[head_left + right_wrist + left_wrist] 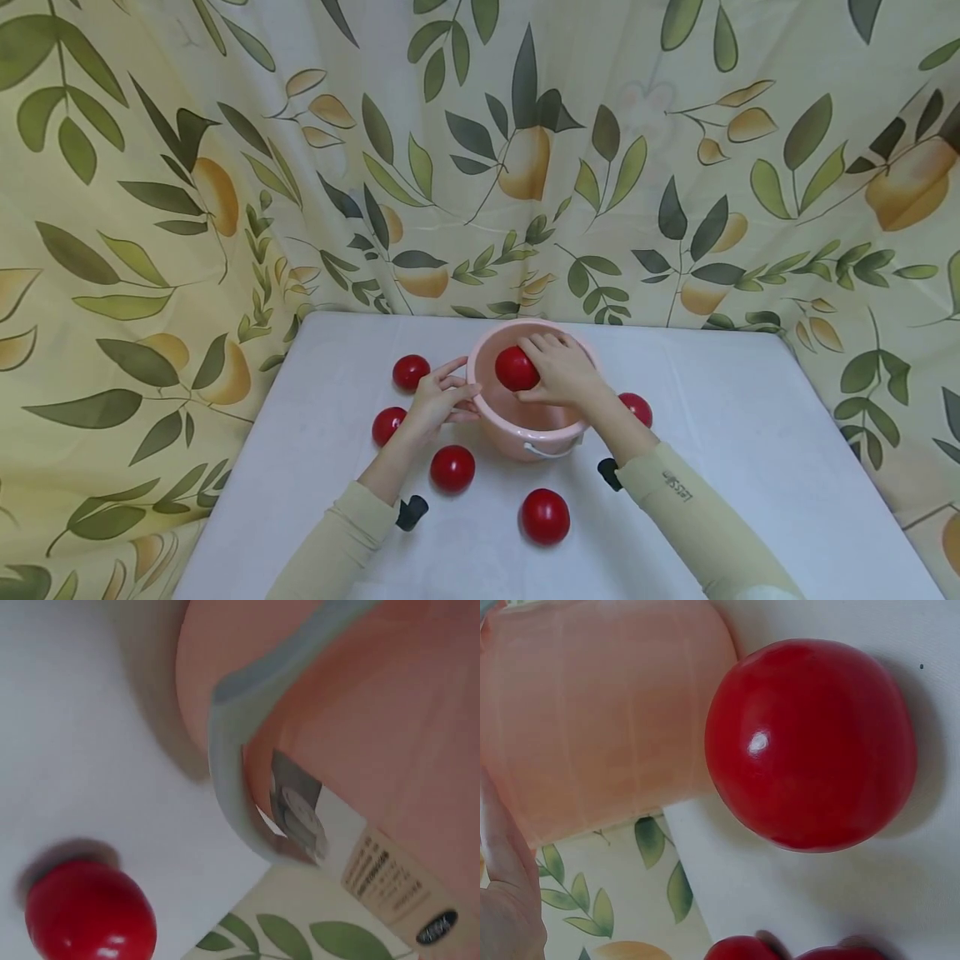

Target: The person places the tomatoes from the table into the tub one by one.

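A pink bucket (517, 437) stands upright on the table, its mouth facing up. Inside its mouth, my right hand (561, 371) grips a smooth red tomato (514, 368), thumb below and fingers over the top. My left hand (438, 398) rests against the bucket's left side and rim with its fingers extended. That hand shows partly at the left edge of the left wrist view, beside the bucket wall (607, 712). The right wrist view shows the bucket's pale handle (229, 757) and a printed label (397, 889), but not the right hand.
More red tomatoes lie around the bucket: two to the left (411, 372) (388, 426), one in front-left (452, 469), one in front (545, 517), and one at the right (636, 409), partly behind the right forearm. A leaf-patterned curtain (480, 225) hangs behind the white table (735, 433).
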`<state>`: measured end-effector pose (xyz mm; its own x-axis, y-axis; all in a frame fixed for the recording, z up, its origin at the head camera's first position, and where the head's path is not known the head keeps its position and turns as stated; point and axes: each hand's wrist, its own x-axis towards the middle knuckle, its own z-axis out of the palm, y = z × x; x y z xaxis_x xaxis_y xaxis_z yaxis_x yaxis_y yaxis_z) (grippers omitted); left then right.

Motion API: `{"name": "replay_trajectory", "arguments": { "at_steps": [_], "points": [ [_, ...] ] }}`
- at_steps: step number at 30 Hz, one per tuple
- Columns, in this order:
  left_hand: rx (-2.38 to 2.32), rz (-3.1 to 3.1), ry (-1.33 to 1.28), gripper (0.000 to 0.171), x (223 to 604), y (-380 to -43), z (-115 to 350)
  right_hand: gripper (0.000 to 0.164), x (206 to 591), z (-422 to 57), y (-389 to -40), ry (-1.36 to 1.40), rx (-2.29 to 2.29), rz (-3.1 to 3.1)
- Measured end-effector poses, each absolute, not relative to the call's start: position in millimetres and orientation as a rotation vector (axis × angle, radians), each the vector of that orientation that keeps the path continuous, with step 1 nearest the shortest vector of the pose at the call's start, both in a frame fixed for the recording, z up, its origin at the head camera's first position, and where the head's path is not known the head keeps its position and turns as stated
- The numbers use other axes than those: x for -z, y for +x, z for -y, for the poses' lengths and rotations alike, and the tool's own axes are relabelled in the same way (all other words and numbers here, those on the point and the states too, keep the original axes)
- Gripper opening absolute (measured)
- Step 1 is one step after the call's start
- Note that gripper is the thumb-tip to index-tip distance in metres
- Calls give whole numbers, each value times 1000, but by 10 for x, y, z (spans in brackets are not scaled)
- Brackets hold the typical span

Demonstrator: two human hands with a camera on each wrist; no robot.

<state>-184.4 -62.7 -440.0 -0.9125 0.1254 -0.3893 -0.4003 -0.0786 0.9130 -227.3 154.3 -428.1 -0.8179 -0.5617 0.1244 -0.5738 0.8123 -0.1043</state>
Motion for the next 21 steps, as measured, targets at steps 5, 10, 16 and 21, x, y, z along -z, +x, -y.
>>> {"name": "replay_trajectory", "arguments": {
  "at_steps": [5,10,16,21],
  "points": [
    [-2053,-1868,-310,56,4462,-1865,622,79,4387,-1448,-2370,950,-120,2967],
    [-2035,-1852,-294,58,4371,-1834,649,80,4432,-1371,-2435,1027,77,2988],
    [-2026,-1861,-265,57,4152,-1732,648,79,4482,-1297,-2460,1126,393,2941],
    [-2031,-1853,-256,56,4157,-1729,639,75,4558,-1266,-2474,1197,562,2853]
  ]
}}
